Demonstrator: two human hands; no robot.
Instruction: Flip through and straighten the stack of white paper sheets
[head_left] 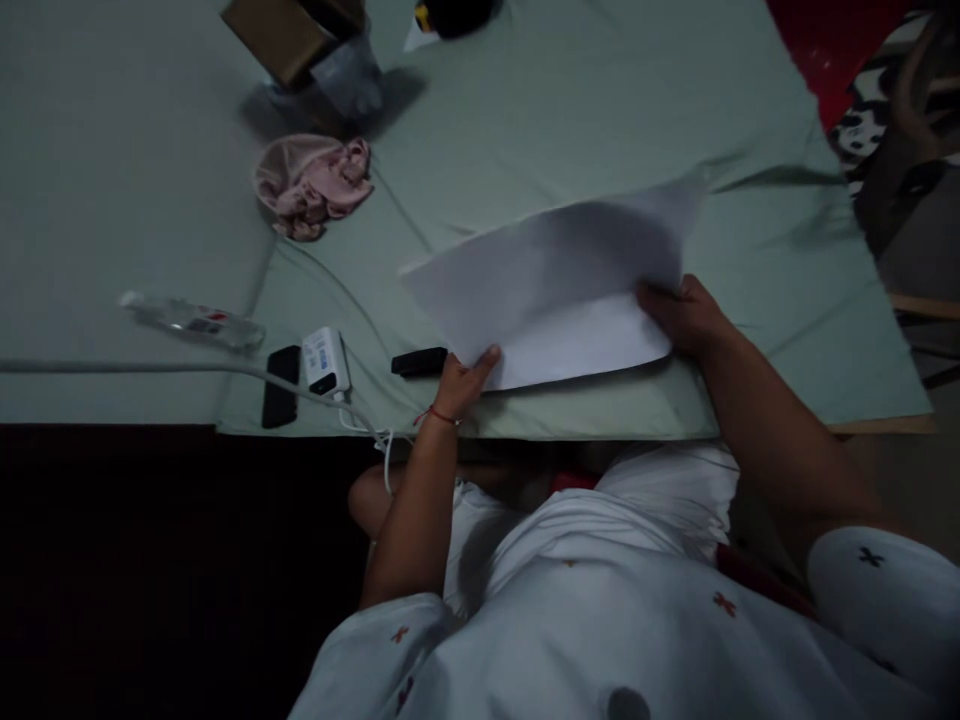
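While both hands pinch a white paper sheet (555, 290) at mid-frame above the green-covered counter (525, 120), the left hand (465, 380) grips its lower corner and the right hand (686, 315) its right edge; a black marker (418, 362) lies beside the left hand.

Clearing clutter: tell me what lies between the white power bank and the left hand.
In the head view, a small black bar-shaped object lies between the white power bank and the left hand.

White paper sheet (555, 290), folded over, far half raised
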